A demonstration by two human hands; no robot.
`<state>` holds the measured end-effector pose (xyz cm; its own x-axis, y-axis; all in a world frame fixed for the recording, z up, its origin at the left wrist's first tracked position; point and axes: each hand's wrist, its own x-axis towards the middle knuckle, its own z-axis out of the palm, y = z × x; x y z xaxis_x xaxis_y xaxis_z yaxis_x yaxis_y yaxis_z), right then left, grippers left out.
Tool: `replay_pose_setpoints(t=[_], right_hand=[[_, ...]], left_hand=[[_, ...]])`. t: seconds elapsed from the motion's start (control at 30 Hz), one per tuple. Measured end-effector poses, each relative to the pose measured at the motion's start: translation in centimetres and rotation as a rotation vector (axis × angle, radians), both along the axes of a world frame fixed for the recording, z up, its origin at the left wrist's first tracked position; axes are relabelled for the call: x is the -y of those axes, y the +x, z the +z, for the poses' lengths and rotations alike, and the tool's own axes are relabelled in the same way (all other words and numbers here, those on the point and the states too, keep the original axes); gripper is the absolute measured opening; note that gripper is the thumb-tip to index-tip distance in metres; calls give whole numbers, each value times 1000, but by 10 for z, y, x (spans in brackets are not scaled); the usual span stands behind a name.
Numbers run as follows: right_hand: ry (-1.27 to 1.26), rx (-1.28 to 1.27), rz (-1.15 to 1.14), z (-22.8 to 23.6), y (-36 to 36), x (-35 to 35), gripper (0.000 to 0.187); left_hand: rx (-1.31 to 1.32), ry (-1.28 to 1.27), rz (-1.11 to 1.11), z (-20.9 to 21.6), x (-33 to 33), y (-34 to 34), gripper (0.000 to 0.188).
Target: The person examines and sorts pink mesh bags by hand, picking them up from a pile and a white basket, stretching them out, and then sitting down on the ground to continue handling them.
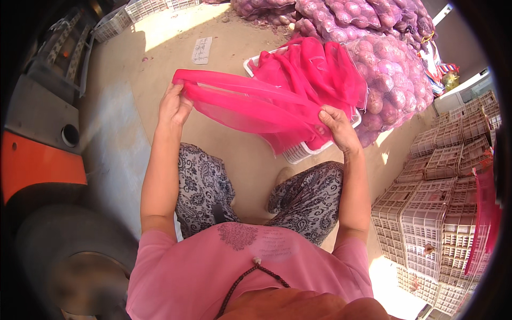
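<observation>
A bright pink mesh bag [234,101] is stretched between my two hands, its fabric thin and see-through. Its left end is gripped by my left hand [176,105], fingers closed on the edge. My right hand [340,127] pinches the other end, thumb on top, just over the near side of a white plastic crate [300,154]. Heaped in that crate is a pile of more pink mesh [320,64], which hides most of the crate's inside. Directly behind and to the right leans a net sack of red onions [392,80].
More onion sacks [341,16] are piled at the far side. Tall stacks of slatted crates [421,213] stand on the right. An orange machine panel [40,162] and a large tyre [80,240] are at the left. A cardboard piece [201,49] lies on the floor.
</observation>
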<state>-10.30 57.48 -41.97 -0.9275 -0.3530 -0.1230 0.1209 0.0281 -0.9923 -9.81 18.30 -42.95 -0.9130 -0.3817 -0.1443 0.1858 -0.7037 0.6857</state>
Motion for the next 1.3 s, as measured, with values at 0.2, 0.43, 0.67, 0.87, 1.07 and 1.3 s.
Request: replay_pose_setpoints(t=[0.2,0.43,0.67,0.87,1.07,1.3], right_hand=[[-957,139,98,-25,-35,-55,27],[-401,-95,-256,-7,-18,-21,26],[-396,8,-419,-7,-26,-31,8],[-239,243,68,-3,-7,-15,16],[-381,63,22,-10,-14,-33,18],[340,-348,-161,-36,-32,-32,14]], left_hand=[[-139,-173,-830,6,-6,20,23],[-281,309,-603,7,1,9,31],[-355,345,-703,5,-7,13,35],[-280,351,-335,0,2,1,20],[-46,-282,-32,1,-13,2,20],[-150,48,-320,-3,-4,6,22]])
